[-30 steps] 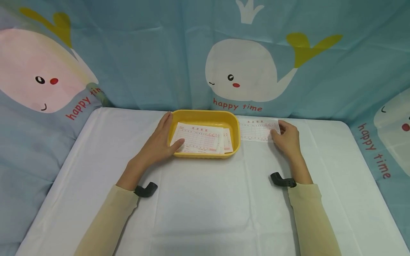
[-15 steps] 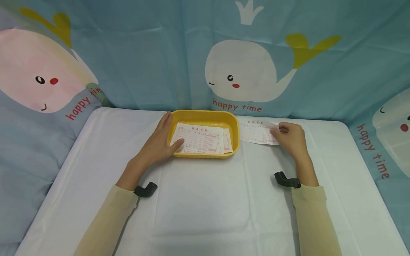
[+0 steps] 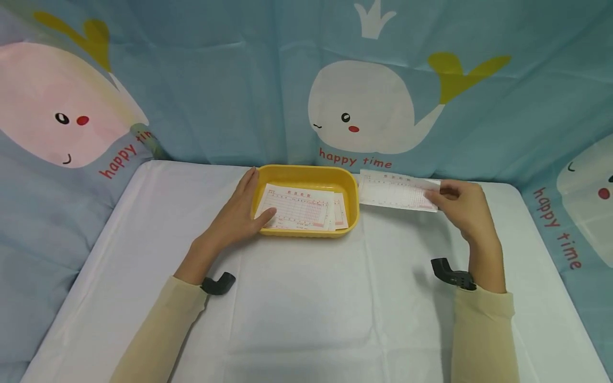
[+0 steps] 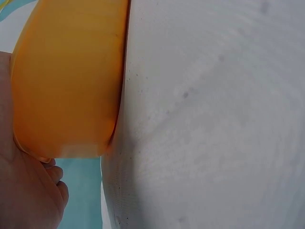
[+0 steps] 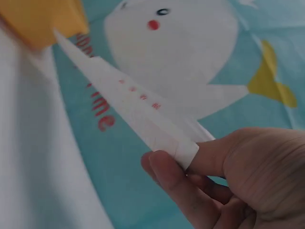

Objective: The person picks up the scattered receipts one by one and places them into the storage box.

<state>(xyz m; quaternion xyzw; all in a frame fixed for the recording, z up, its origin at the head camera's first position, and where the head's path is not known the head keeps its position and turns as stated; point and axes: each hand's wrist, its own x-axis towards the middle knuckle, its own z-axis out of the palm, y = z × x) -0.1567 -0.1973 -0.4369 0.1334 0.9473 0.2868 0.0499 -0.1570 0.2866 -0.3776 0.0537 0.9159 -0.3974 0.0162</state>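
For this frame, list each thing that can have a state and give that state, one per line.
Loose slip: lifted off the table, pinched at its right end.
Right hand: pinches the loose slip between thumb and fingers.
Left hand: rests against the tray's left wall, thumb on the slips inside.
Yellow tray: upright on the table, holding slips.
Slips in tray: lying flat, overlapped.

I read "happy time" in red letters on the whale-print backdrop (image 3: 355, 157), three times. The red print on the paper forms (image 3: 297, 207) is too small for me to read.
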